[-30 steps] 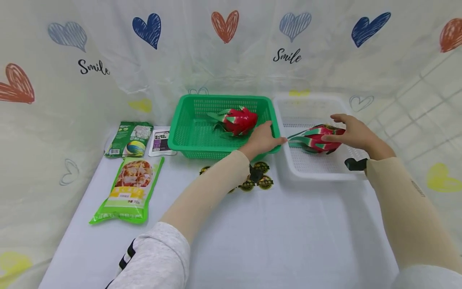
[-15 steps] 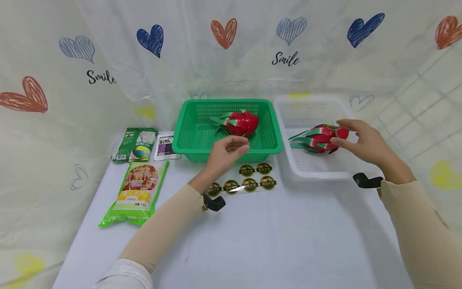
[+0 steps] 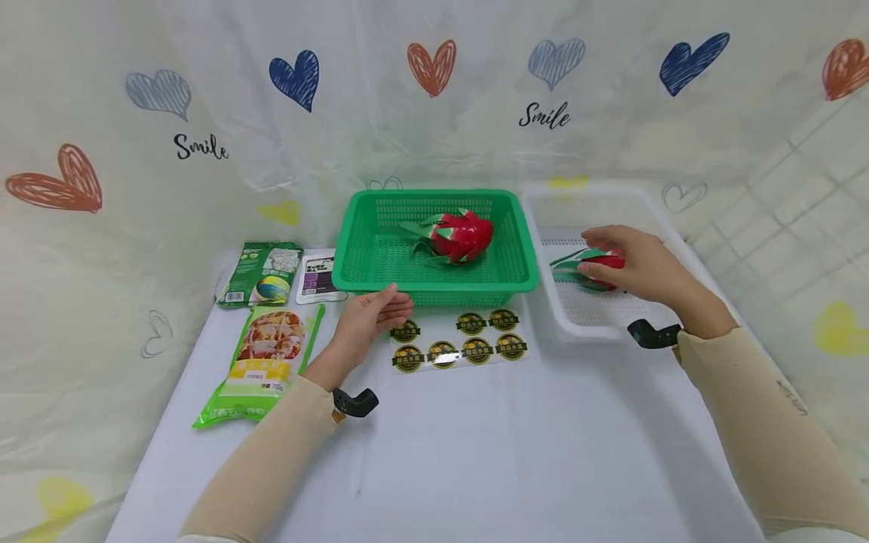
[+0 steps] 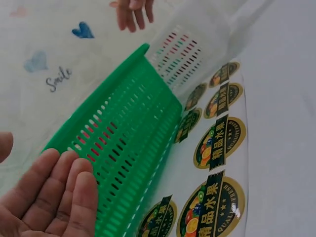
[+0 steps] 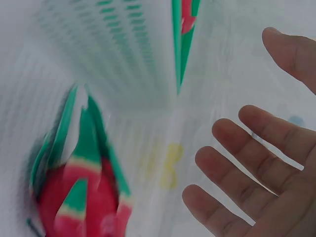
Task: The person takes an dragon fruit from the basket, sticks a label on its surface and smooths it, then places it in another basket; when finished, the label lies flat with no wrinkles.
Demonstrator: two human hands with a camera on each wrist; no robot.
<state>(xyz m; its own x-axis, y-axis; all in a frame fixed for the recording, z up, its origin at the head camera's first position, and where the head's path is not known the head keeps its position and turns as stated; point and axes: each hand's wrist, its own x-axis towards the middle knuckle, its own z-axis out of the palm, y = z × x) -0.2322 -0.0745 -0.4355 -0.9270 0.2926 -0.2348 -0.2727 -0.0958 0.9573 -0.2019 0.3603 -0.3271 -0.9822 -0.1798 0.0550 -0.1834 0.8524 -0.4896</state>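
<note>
My left hand (image 3: 363, 324), its fingers nearly straight, is at the front left corner of the green basket (image 3: 434, 288). Whether it touches the rim I cannot tell; it grips nothing. One red dragon fruit (image 3: 465, 237) with green leaf tips lies inside that basket. Over the white basket (image 3: 591, 332) hovers my right hand (image 3: 641, 264), fingers spread and apart from anything. Below it, on the white basket's floor, lies a second dragon fruit (image 5: 79, 207), partly hidden by the hand in the head view.
A clear sheet of round black-and-gold stickers (image 3: 443, 353) lies in front of the green basket. To the left are a green-edged food bag (image 3: 268, 351), a dark green packet (image 3: 261, 275) and a white-and-purple packet (image 3: 317, 277). A heart-printed curtain (image 3: 366, 113) hangs behind.
My left hand has pulled back from the green basket's right side to its front left corner, uncovering the stickers. After shifting slightly right, my right hand has moved back left above the second dragon fruit.
</note>
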